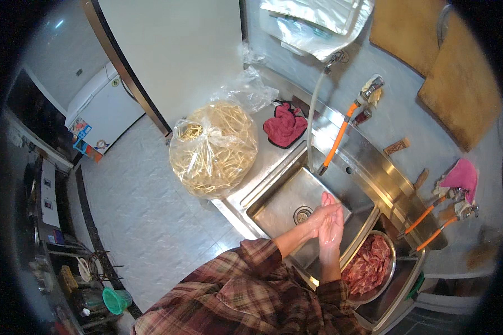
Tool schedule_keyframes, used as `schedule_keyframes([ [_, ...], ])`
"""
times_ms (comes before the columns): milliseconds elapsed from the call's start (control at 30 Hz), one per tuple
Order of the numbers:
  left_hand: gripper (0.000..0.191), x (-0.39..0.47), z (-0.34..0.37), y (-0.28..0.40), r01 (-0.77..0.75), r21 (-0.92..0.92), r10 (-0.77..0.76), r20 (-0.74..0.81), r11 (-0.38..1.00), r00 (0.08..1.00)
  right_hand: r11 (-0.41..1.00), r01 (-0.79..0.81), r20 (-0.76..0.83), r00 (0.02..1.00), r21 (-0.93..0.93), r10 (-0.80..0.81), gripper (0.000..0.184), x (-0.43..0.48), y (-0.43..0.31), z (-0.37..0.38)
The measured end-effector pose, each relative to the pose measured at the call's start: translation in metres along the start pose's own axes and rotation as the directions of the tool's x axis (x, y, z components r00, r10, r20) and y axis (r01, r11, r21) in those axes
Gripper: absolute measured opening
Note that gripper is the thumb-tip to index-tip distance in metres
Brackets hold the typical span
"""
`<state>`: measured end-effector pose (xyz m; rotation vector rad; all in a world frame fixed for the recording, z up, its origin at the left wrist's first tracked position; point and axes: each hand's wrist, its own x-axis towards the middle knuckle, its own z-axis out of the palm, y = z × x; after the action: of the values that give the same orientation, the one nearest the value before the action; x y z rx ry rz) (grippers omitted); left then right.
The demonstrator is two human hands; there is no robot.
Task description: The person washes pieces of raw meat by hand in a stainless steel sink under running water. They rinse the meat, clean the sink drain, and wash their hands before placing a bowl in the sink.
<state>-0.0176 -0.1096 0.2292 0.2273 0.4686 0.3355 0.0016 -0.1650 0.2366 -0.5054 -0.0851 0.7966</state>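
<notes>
My left hand [317,221] lies against my right hand [333,228] above a stainless steel sink basin [272,209]. Both look wet, and the right palm is turned up. No object shows in either hand; their overlap hides some fingers. Below and left of them is the drain strainer [303,215]. A grey hose [314,109] and an orange hose [336,140] hang over the basin's far side. In the neighbouring basin, right of my right forearm, a metal bowl [393,268] holds raw sliced meat [369,264].
Left of the sink stands a tied clear plastic bag [213,148] of pale, dry-looking strands. Behind it lies a dark red cloth [286,125]. Two more orange-hosed taps [438,234] and cutting boards [461,88] line the wall. A white chest freezer [105,109] stands beyond the doorway.
</notes>
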Motion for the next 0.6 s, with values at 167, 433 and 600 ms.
schedule_keyframes([
  [167,0.01,0.02,-0.021,0.015,0.108,0.2,-0.119,0.043,0.974,0.992,0.928,0.129,0.037,0.992,-0.35,-0.124,0.045,0.006,0.017,-0.004],
  [433,0.016,0.028,-0.029,0.041,0.093,0.274,-0.09,-0.023,0.957,0.996,0.306,0.298,0.198,0.928,-0.904,-0.317,0.033,0.009,0.038,0.0],
  [600,0.016,0.037,-0.034,0.061,0.2,0.149,-0.166,-0.209,0.968,0.964,-0.195,0.371,0.415,0.861,-0.908,-0.294,0.031,0.017,0.048,-0.017],
])
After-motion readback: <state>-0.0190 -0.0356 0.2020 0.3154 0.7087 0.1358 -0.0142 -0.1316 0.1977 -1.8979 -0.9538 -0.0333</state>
